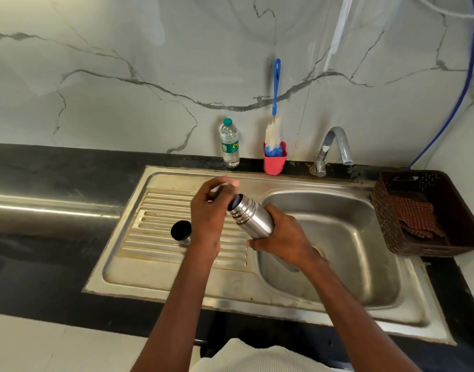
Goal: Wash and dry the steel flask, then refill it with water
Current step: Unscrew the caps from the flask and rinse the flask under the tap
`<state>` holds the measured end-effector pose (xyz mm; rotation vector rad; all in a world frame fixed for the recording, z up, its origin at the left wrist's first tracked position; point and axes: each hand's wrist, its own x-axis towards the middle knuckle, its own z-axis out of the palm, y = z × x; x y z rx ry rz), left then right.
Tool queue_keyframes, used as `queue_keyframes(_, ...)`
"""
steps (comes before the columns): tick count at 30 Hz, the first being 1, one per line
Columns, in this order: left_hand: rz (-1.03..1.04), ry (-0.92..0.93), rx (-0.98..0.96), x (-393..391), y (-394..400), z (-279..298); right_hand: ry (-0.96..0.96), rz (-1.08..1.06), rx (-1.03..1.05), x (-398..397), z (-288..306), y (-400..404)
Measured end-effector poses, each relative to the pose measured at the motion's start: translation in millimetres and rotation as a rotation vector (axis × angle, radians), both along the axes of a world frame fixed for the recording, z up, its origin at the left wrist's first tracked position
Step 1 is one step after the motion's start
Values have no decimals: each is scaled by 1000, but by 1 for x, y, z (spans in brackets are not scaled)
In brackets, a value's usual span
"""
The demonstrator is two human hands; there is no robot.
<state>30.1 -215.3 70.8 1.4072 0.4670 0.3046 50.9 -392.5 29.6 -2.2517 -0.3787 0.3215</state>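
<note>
The steel flask [250, 214] is tilted over the sink's left rim, its open dark mouth pointing up-left. My right hand [282, 237] grips its lower body. My left hand [207, 210] is just left of the mouth, fingers curled round a small grey piece that is mostly hidden; it looks like the inner stopper. The flask's cap [181, 232], steel with a dark inside, stands on the ribbed drainboard [155, 229] left of my left wrist. A plastic water bottle [229, 143] with a green cap stands at the wall.
The sink basin [345, 237] lies under my right arm, with the tap [335, 146] behind it. A blue-handled bottle brush [275, 122] stands in a red cup [274, 162]. A brown basket [429, 210] holding a checked cloth sits at the right. A black counter surrounds the sink.
</note>
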Motion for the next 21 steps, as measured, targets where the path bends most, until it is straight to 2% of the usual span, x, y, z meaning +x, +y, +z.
queue_keyframes(2,135,111,-153,-1,9,-3,-2,5,-12,-3,-1,1)
queue_keyframes(5,66,93,-354,-15,32,-18,0,-8,4,-6,-4,4)
queue_keyframes(8,3,53,-379,-35,49,-55,19,-20,27,-8,-9,9)
queue_keyframes(14,73,223,-15,-64,67,-129,53,22,57,-12,-15,26)
queue_keyframes(21,135,371,309,-64,71,-160,96,48,62,-10,-25,43)
